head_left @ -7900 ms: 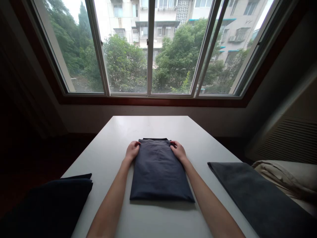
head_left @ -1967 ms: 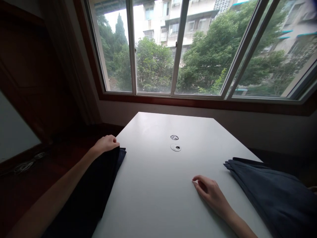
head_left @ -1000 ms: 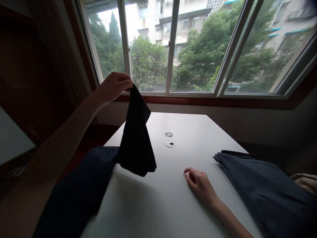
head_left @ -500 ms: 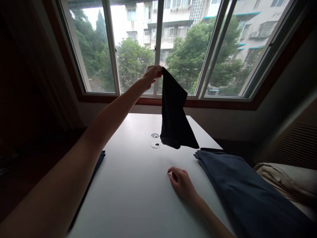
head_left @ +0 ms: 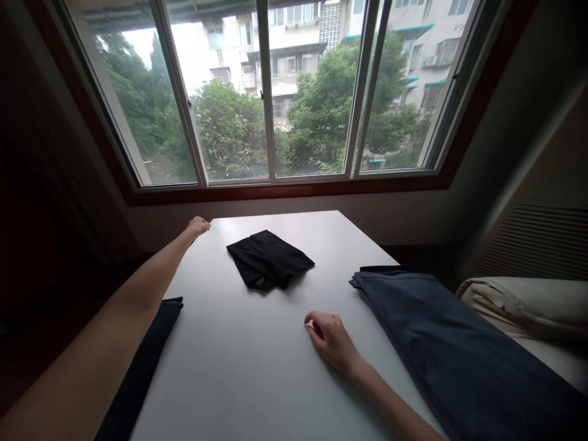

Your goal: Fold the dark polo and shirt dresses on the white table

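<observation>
A small black garment lies crumpled on the white table, towards its far side. My left hand is stretched out to the table's far left corner, well left of the garment, fingers curled in with nothing seen in them. My right hand rests on the table nearer to me, fingers loosely curled, holding nothing. It lies between the black garment and a folded dark blue-grey cloth on the right.
A dark folded pile hangs over the table's left edge under my left arm. A beige cushion or bedding lies at the right. A wide window runs behind the table. A slatted unit stands at the right wall.
My left hand lifted the black garment off the left pile, swung it over the table and let it go. It now lies on the table. The right hand stayed put.
</observation>
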Tool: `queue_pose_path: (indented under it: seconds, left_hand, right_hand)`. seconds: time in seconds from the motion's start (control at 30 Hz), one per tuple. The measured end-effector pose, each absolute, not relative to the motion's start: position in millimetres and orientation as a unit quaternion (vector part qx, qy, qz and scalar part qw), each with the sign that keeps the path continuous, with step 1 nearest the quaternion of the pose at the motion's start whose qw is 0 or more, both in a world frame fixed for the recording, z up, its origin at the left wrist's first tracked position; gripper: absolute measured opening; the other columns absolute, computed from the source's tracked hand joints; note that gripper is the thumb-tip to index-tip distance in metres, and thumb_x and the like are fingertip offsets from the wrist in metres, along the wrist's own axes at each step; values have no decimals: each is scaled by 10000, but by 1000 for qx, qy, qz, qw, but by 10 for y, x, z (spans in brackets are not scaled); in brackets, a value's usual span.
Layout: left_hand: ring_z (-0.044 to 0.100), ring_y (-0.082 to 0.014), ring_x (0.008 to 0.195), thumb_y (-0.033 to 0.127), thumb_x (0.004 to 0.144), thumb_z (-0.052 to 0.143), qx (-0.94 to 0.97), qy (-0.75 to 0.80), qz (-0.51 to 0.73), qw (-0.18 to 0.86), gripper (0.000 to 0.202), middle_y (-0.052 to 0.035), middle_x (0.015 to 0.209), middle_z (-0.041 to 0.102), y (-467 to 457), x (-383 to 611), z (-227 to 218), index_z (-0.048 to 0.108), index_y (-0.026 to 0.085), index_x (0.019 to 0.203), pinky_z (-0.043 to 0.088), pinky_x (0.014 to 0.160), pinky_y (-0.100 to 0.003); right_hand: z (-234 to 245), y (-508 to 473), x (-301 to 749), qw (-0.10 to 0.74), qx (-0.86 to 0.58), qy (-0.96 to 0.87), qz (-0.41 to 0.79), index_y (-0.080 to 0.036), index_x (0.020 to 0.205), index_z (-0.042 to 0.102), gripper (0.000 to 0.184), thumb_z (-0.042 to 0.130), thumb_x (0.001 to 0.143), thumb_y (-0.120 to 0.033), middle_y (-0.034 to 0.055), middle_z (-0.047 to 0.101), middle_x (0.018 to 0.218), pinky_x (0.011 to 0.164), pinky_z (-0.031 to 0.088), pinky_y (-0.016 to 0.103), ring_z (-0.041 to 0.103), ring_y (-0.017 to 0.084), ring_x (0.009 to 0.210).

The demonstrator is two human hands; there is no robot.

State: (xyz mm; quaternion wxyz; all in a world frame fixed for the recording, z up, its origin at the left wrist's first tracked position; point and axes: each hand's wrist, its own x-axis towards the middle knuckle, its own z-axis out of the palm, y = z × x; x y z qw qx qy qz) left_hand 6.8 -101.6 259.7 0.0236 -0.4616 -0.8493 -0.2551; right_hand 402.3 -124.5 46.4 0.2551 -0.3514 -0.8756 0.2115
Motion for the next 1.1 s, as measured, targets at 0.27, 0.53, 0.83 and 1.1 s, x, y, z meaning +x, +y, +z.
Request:
queue_pose_path:
  seconds: [0.27, 0.53, 0.83, 1.1]
  left_hand:
    - [638, -209, 928, 386, 736, 648, -629, -776, -47, -20, 168, -1, 903, 729, -897, 325, 1945, 698, 235, 788, 431, 871, -300]
    - [630, -285, 926, 286, 714, 655, -801, -579, 118, 102, 173, -116, 942, 724, -929, 1052, 985, 713, 172, 830, 405, 876, -374]
    - [674, -276, 792, 360, 771, 593, -827, -554, 83, 43, 228, -105, 818, 734, -1358, 1755, 897, 724, 175, 794, 459, 782, -386]
    - [671, -212, 733, 420, 884, 520, -885, -444, -17, -141, 288, -52, 802, 717, -2167, 2895, 943, 684, 188, 837, 463, 627, -293]
  right_hand:
    - [432, -1219, 4018, 249, -349, -878, 214, -210, 914, 619, 167, 454, 891, -223, -16, 593, 721, 801, 347, 339, 550, 161, 714]
    - [467, -1245, 4031, 242, -350, -882, 202, -210, 920, 623, 189, 437, 892, -229, -9, 599, 729, 794, 362, 345, 553, 167, 722]
    - [411, -1153, 4042, 305, -376, -834, 264, -202, 911, 620, 228, 435, 913, -335, 18, 642, 779, 780, 410, 361, 573, 175, 683]
    - [266, -920, 4163, 480, -450, -664, 356, -188, 950, 578, 356, 503, 849, -520, 75, 662, 908, 787, 502, 356, 622, 231, 843]
